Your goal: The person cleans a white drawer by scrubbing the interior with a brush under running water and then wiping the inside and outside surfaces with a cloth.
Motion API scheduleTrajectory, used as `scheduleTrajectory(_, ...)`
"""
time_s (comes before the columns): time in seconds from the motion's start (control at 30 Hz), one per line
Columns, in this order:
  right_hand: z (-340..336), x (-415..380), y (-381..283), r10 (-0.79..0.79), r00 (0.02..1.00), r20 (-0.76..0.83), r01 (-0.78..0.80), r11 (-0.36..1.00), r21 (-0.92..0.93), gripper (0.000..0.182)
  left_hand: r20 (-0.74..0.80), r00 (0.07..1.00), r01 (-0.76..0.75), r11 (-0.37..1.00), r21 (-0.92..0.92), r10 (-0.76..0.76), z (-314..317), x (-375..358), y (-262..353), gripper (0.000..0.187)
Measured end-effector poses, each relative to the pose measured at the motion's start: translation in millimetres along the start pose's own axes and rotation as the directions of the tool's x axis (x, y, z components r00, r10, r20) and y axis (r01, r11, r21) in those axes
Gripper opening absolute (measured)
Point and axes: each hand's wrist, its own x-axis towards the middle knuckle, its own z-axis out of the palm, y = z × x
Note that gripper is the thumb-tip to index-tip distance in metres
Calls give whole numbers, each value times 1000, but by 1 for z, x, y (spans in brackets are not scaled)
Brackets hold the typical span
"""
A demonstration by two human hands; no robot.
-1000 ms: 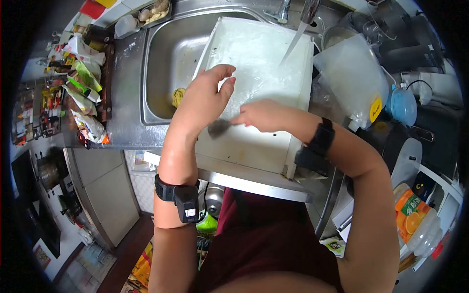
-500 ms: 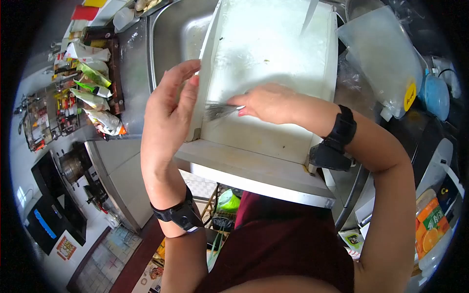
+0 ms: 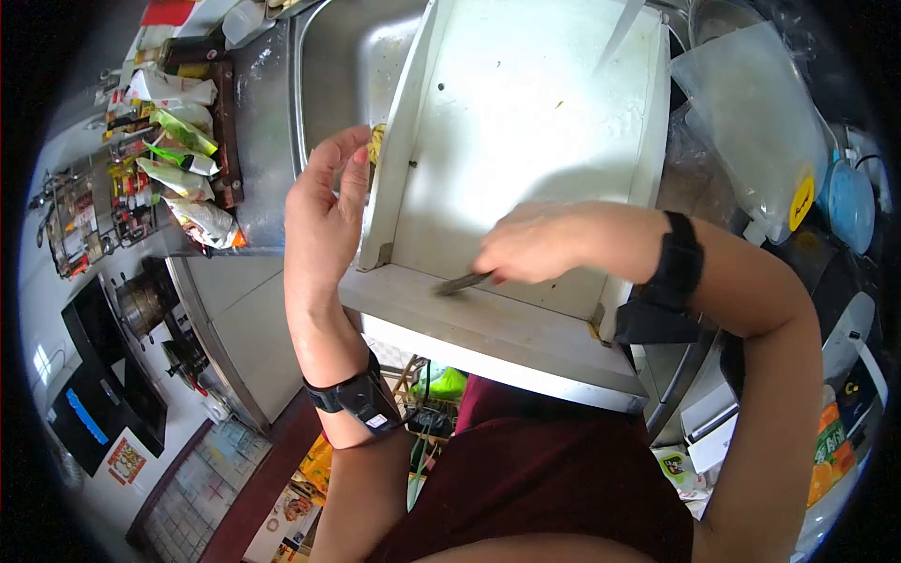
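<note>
A white drawer lies across the sink, its inside facing up and wet. My right hand is closed around a small brush, whose dark bristles are blurred at the drawer's front board. Most of the brush handle is hidden in my fingers. Beside the drawer's left wall is my left hand, thumb and curved fingers apart with nothing visible between them. Just past its fingertips, something yellow shows in the sink. Dark specks dot the drawer's bottom.
The steel sink shows behind the drawer's left side. Several food packets line the counter at left. A clear water stream comes down at the top. On the right stand a translucent plastic container and a blue item.
My right hand has brought the brush from the drawer's bottom near the left wall toward me, onto the front board. The drawer appears slightly farther right, with my left hand's fingertips off its wall.
</note>
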Motion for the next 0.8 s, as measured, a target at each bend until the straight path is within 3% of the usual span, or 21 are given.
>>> scheduleTrajectory(0.03, -4, -9, 8, 49, 996, 73, -35, 983, -179, 16, -10, 1000, 1, 999, -40, -1, 0, 3, 0, 29)
scheduleTrajectory(0.1, -9, -14, 24, 200, 978, -57, -206, 968, -142, 14, -22, 1000, -12, 998, -65, 10, -1, 7, -2, 29)
scheduleTrajectory(0.13, -17, -14, 26, 307, 923, -232, -355, 913, -202, 15, -24, 1000, -18, 999, -49, 17, -1, 6, -4, 29)
scheduleTrajectory(0.17, -28, -7, 33, 408, 855, -320, -486, 845, -222, 17, -25, 999, -27, 999, -33, 27, -2, 6, -5, 29)
scheduleTrajectory(0.2, -26, -2, 53, 364, 780, -509, -555, 778, -294, 23, -21, 999, -25, 999, -28, 24, -3, 5, -5, 29)
scheduleTrajectory(0.23, -33, 9, 65, 515, 634, -577, -732, 640, -233, 32, -18, 1000, -25, 999, -23, 24, -3, 5, -4, 29)
scheduleTrajectory(0.27, -32, 15, 73, 551, 543, -634, -813, 533, -234, 40, -14, 1000, -24, 1000, -17, 24, -3, 5, -3, 28)
scheduleTrajectory(0.33, -31, 34, 97, 627, 433, -647, -878, 458, -144, 42, -15, 1000, -27, 999, -24, 27, -4, 6, -4, 29)
scheduleTrajectory(0.43, -26, 62, 111, 520, 595, -613, -681, 731, -41, 43, -17, 1000, -27, 999, -45, 26, -4, 7, -7, 28)
scheduleTrajectory(0.53, -39, 54, 86, 479, 697, -533, -678, 682, -274, 40, -40, 998, -57, 998, -35, 55, -4, 6, -11, 26)
scheduleTrajectory(0.57, -39, 54, 86, 502, 678, -536, -700, 663, -264, 38, -57, 995, -80, 996, -26, 78, -4, 7, -10, 26)
scheduleTrajectory(0.67, -25, 54, 41, 278, 922, -269, -339, 916, -216, 34, -49, 989, -140, 989, 51, 143, -5, 6, -9, 26)
scheduleTrajectory(0.73, -17, 53, 5, 67, 940, -334, -116, 985, -128, 30, -47, 993, -110, 994, 0, 109, -5, 8, -9, 26)
scheduleTrajectory(0.8, -12, 72, -8, -9, 935, -354, -17, 997, -69, 29, -45, 994, -102, 995, -22, 101, -4, 6, -11, 26)
